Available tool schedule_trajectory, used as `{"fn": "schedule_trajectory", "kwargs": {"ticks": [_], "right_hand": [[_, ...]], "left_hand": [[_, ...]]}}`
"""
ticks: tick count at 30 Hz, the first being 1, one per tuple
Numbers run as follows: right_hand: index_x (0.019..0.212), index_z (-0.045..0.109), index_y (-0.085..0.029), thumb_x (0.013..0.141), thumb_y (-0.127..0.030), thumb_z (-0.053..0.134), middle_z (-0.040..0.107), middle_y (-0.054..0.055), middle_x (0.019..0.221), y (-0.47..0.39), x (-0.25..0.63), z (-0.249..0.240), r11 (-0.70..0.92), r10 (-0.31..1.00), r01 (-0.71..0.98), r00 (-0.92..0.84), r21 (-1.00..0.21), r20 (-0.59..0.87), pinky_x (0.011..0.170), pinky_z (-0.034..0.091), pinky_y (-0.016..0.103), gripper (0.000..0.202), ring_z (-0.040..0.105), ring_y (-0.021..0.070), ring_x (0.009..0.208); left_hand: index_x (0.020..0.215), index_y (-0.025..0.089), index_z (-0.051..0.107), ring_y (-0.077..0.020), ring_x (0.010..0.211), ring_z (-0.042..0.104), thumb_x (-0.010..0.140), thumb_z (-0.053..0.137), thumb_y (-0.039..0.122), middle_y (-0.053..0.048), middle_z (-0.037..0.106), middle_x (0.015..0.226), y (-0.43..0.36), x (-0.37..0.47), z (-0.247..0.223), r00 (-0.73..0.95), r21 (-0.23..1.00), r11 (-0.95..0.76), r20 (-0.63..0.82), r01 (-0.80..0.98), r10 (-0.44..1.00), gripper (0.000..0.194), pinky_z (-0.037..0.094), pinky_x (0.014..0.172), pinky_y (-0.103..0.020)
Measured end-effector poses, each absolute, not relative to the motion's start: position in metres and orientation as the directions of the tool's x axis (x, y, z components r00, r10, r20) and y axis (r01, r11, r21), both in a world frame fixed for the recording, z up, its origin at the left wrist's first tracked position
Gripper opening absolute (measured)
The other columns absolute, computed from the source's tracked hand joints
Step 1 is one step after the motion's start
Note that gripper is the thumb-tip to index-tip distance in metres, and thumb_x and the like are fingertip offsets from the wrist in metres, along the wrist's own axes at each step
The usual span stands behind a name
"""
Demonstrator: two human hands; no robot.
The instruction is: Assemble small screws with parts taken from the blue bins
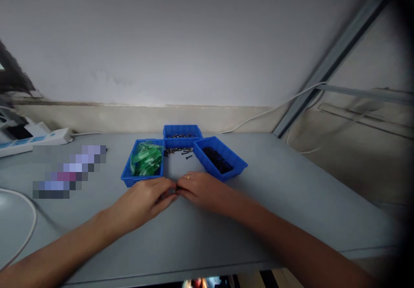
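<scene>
My left hand [152, 195] and my right hand [202, 189] meet fingertip to fingertip just above the table, in front of the blue bins. Both are closed in a pinch. A small dark piece shows between the fingertips, too hidden to name. Beyond my left hand stands a blue bin [126, 172] of green plastic packets [147, 158]. Past my right hand, an angled blue bin [237, 169] holds small black parts [217, 160]. Between these bins, loose dark screws [186, 152] lie on the table.
At the back, a third blue bin [180, 142] holds small metallic parts [181, 136]. A white power strip [48, 139] and a blurred-out object [71, 171] are on the left. White cable [30, 232] curls at the left edge. A metal post [300, 94] rises at the right.
</scene>
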State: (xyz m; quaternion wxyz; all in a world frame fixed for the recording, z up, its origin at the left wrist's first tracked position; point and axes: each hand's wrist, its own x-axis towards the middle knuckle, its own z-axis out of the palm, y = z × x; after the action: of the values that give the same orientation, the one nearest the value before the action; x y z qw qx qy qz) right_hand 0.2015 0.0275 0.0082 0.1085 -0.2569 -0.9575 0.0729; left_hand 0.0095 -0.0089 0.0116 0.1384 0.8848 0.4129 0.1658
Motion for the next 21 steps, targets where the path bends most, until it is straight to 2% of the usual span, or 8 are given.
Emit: {"fn": "schedule_trajectory", "kwargs": {"ticks": [6,12,17,21], "right_hand": [[0.087,0.059,-0.013,0.090,-0.026,0.040,0.061,0.006,0.079,0.027,0.200,0.003,0.859,0.510,0.484,-0.842,-0.169,0.179,0.069,0.040,0.027,0.023,0.055,0.0156,0.076],[0.081,0.058,-0.016,0.087,-0.024,0.044,0.060,0.003,0.075,0.026,0.206,0.016,0.831,0.555,0.530,-0.809,-0.167,0.193,0.066,0.038,0.025,0.017,0.055,0.0142,0.072],[0.079,0.058,-0.016,0.086,-0.024,0.045,0.060,0.003,0.072,0.023,0.205,0.020,0.845,0.534,0.508,-0.820,-0.168,0.206,0.067,0.038,0.026,0.017,0.054,0.0144,0.073],[0.083,0.059,-0.016,0.086,-0.023,0.043,0.062,0.003,0.078,0.029,0.214,0.030,0.827,0.562,0.531,-0.794,-0.187,0.232,0.069,0.038,0.025,0.018,0.055,0.0142,0.074]], "left_hand": [[0.091,0.018,0.054,-0.0139,0.074,0.057,0.090,0.039,0.028,-0.001,0.059,0.082,-0.009,0.009,0.013,0.606,0.355,-0.628,0.187,0.692,0.773,0.018,0.043,0.064,-0.024],[0.087,0.018,0.050,-0.0156,0.061,0.058,0.088,0.038,0.030,-0.001,0.060,0.070,-0.007,0.009,0.011,0.527,0.276,-0.526,0.077,0.805,0.847,0.017,0.039,0.052,-0.024],[0.083,0.018,0.049,-0.0158,0.059,0.057,0.088,0.036,0.031,-0.001,0.059,0.067,-0.009,0.010,0.007,0.560,0.256,-0.550,0.039,0.795,0.827,0.019,0.037,0.051,-0.024],[0.090,0.018,0.050,-0.0161,0.061,0.058,0.090,0.034,0.033,-0.002,0.060,0.069,-0.009,0.010,0.011,0.538,0.258,-0.530,0.046,0.808,0.842,0.022,0.039,0.053,-0.025]]}}
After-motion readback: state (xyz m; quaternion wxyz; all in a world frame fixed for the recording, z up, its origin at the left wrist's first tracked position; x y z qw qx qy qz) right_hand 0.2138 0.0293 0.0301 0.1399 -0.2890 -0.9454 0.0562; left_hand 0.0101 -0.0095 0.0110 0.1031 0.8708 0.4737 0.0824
